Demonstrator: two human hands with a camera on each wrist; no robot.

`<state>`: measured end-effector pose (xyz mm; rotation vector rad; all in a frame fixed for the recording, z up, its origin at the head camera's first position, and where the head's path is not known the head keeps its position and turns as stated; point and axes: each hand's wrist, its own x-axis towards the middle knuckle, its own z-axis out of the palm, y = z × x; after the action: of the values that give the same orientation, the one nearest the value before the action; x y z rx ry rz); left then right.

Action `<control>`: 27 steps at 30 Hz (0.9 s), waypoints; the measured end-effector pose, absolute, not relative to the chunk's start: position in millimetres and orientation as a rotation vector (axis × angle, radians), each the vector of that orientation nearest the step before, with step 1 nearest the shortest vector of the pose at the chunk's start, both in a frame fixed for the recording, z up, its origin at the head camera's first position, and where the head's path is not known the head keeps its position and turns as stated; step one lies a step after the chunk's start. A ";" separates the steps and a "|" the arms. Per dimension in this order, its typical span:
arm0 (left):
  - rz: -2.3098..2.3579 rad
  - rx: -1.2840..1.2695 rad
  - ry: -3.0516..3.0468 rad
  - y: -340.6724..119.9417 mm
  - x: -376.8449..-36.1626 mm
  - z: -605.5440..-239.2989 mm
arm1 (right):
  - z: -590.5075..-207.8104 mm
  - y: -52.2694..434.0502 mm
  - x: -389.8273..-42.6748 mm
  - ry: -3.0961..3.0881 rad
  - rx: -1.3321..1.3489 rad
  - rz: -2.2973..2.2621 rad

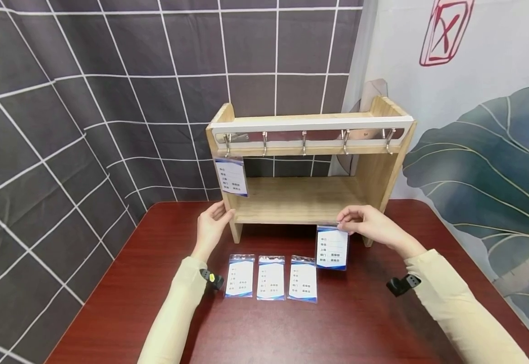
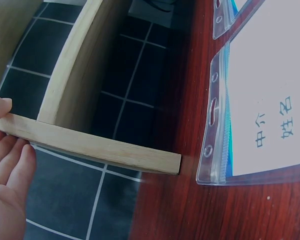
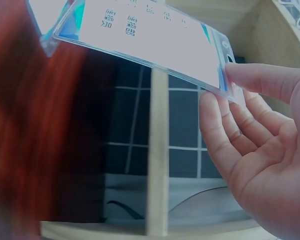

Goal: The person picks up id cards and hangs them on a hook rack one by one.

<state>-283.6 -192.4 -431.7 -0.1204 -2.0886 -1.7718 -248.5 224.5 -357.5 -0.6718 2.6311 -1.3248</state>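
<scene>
My right hand (image 1: 363, 222) pinches the top edge of a badge in a clear plastic holder (image 1: 332, 247), thumb on one face and fingers behind, as the right wrist view shows. The badge hangs upright in front of the shelf's lower board. My left hand (image 1: 211, 228) holds the left side panel of a wooden shelf (image 1: 292, 215) between thumb and fingers. From the leftmost hook (image 1: 227, 144) hangs another badge (image 1: 231, 177). Three more badges lie in a row on the table: a left one (image 1: 239, 277), a middle one (image 1: 271, 278) and a right one (image 1: 303, 279).
Several metal hooks line the shelf's white front rail (image 1: 312, 124); beyond the leftmost, they carry nothing. The shelf stands at the back of a dark red table (image 1: 264, 328). Behind it hang a dark grid-patterned cloth (image 1: 155, 101) and a pale printed curtain (image 1: 483, 167).
</scene>
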 end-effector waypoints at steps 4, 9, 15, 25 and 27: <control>-1.786 -0.123 -2.083 -192.4 -283.9 -430.3 | -342.8 222.9 -248.9 2.681 -0.692 -1.307; -1.787 -0.100 -2.103 -191.6 -283.2 -429.6 | -320.9 220.5 -248.1 2.688 -0.705 -1.356; -1.795 -0.112 -2.092 -192.8 -284.6 -431.1 | -295.4 217.2 -248.7 2.762 -0.727 -1.336; -1.778 -0.139 -2.083 -193.3 -283.9 -430.9 | -264.9 212.3 -248.3 2.814 -0.823 -1.361; -1.772 -0.137 -2.088 -193.4 -284.1 -430.8 | -258.8 210.7 -247.8 2.814 -0.825 -1.376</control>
<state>-284.1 -193.4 -430.8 -0.1372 -2.0880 -1.7723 -247.8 210.7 -258.8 -0.8247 2.8137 -1.3763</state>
